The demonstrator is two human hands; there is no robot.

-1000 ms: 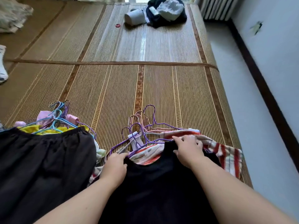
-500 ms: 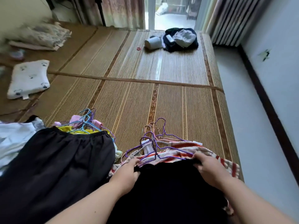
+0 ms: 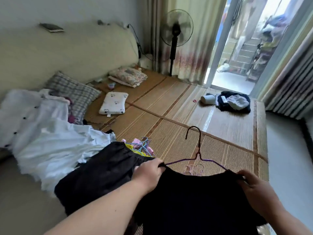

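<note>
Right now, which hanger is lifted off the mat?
The purple hanger inside the black top, gripped at the shoulders by the left hand and right hand; the blue and pink hangers lie on the mat.

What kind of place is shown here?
Most likely a home bedroom: a pillow lies on a woven mat by a headboard, a fan stands near the curtain, and the left hand and right hand hold a black top on a hanger.

Your left hand (image 3: 148,173) and right hand (image 3: 252,185) are bare, and so are your forearms (image 3: 105,209), uncovered right to the frame's lower edge. Your fingernails look short, though blur makes that uncertain.
</note>
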